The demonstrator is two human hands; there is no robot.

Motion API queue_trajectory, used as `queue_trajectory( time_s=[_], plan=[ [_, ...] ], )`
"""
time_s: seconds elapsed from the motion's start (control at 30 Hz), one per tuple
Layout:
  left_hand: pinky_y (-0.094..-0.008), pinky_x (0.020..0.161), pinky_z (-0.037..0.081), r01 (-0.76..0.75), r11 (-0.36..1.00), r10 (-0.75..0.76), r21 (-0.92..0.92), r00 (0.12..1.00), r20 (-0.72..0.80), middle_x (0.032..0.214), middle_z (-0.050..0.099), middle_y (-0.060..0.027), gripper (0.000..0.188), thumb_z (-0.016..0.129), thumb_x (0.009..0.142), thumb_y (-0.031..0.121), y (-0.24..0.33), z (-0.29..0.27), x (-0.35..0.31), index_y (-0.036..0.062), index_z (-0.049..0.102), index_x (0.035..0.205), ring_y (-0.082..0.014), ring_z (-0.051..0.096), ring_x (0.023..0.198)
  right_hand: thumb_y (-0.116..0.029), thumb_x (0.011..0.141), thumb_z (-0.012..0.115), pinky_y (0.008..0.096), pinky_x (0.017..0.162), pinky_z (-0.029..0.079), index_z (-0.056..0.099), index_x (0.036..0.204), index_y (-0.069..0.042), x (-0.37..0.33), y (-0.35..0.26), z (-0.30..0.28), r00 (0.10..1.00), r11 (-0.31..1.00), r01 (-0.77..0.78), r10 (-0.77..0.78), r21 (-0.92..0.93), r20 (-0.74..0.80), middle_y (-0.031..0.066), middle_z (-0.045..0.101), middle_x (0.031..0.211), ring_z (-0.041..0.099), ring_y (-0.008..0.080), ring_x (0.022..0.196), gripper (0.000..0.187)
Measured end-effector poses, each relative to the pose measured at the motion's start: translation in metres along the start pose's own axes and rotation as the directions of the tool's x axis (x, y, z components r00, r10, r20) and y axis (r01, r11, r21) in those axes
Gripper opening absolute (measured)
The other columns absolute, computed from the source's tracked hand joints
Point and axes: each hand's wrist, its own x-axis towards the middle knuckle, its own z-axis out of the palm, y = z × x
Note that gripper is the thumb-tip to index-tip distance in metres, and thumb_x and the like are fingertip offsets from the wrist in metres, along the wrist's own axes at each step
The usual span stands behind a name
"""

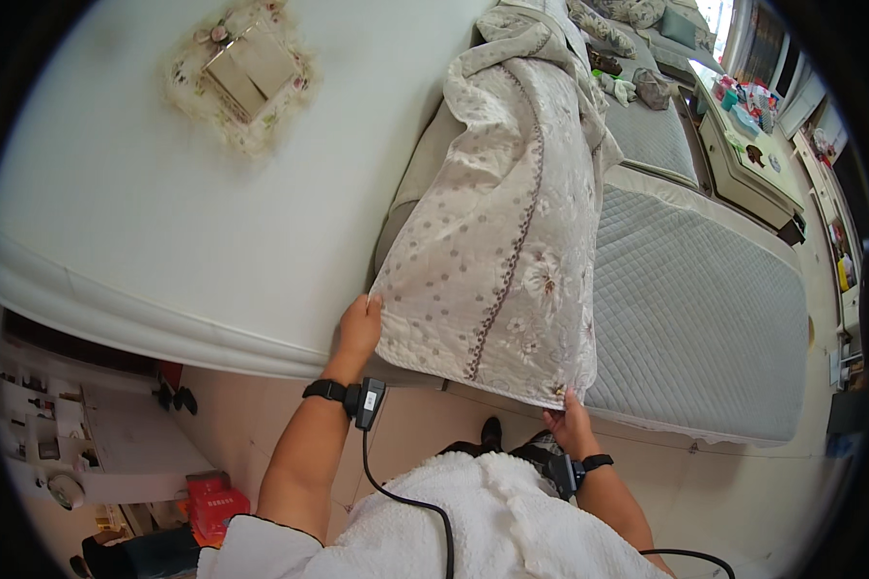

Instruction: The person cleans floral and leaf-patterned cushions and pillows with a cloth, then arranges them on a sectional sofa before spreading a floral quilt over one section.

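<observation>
A pale floral quilted sofa cover [483,251], with grey dots and a dark braided stripe, stretches away from me over the sofa's end. My left hand [359,326] is closed on its near left edge, beside the white wall. At the near right corner, my right hand [570,425] pinches the hem between thumb and fingers. The near end of the cover is spread between both hands, while its far part lies in loose folds. To its right, a grey-blue quilted seat cushion [695,309] lies partly beneath the cover.
A white ledge [164,318] runs along the wall at left, below a lace-trimmed switch cover [251,72]. Beyond the seat stands a cream coffee table [758,164] with assorted items on it. Patterned cushions [603,29] lie at the far end. A red box [217,507] stands at lower left.
</observation>
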Motion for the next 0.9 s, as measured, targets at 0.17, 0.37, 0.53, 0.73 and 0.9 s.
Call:
queue_trajectory(
  time_s=[0.17, 0.37, 0.53, 0.73, 0.9],
  plan=[
    [-0.0397, 0.059, 0.040, 0.035, 0.999, -0.033, 0.019, 0.994, -0.102, 0.065, 0.053, -0.0196, 0.030, 0.048, 0.088, 0.026, 0.039, -0.003, -0.024, -0.0018, 0.050, 0.077, -0.0332, 0.049, 0.059, -0.031, 0.092, 0.045, 0.0296, 0.061, 0.050, 0.051, 0.103, -0.009, 0.011, -0.020, -0.003, 0.996, 0.990, -0.077, 0.071, -0.117, -0.055, 0.0043, 0.057, 0.087, 0.055, 0.0184, 0.074, 0.025],
    [-0.0341, 0.077, 0.045, -0.073, 0.982, 0.092, 0.174, 0.990, -0.107, 0.098, 0.056, -0.0176, 0.021, 0.049, 0.084, 0.008, 0.005, 0.023, -0.019, 0.0010, 0.055, 0.103, -0.0319, 0.055, 0.089, -0.023, 0.088, 0.049, 0.0343, 0.055, 0.051, 0.052, 0.097, -0.001, 0.034, -0.027, -0.039, 0.970, 0.917, -0.239, 0.243, -0.318, -0.028, 0.0109, 0.057, 0.077, 0.058, 0.0237, 0.064, 0.023],
    [-0.0295, 0.077, 0.046, -0.154, 0.980, 0.136, -0.130, 0.981, -0.135, 0.102, 0.057, -0.0143, 0.030, 0.054, 0.085, 0.016, 0.113, 0.023, 0.043, -0.0008, 0.053, 0.110, -0.0206, 0.057, 0.088, -0.030, 0.086, 0.052, 0.0328, 0.054, 0.051, 0.058, 0.085, 0.002, 0.026, -0.084, -0.028, 0.940, 0.726, -0.310, 0.331, -0.614, -0.082, 0.0137, 0.063, 0.075, 0.061, 0.0225, 0.062, 0.033],
    [-0.0235, 0.052, 0.048, 0.000, 0.942, 0.037, -0.336, 0.994, 0.104, 0.099, 0.061, -0.0129, 0.047, 0.064, 0.080, 0.026, 0.201, 0.058, 0.166, -0.0050, 0.051, 0.112, -0.0130, 0.059, 0.067, -0.037, 0.080, 0.060, 0.0310, 0.043, 0.049, 0.062, 0.082, 0.002, 0.063, -0.136, -0.018, 0.999, 0.173, 0.028, -0.028, -0.985, 0.024, 0.0120, 0.063, 0.064, 0.058, 0.0200, 0.047, 0.040],
    [-0.0239, 0.041, 0.044, 0.214, 0.880, -0.096, -0.424, 0.954, 0.283, 0.068, 0.059, -0.0066, 0.026, 0.063, 0.081, 0.023, 0.206, 0.083, 0.232, -0.0022, 0.056, 0.085, -0.0111, 0.054, 0.048, -0.037, 0.081, 0.060, 0.0319, 0.046, 0.050, 0.051, 0.113, -0.002, 0.072, -0.149, 0.050, 0.992, 0.589, 0.120, -0.093, -0.799, 0.080, 0.0145, 0.062, 0.092, 0.060, 0.0188, 0.057, 0.048]
  ],
)
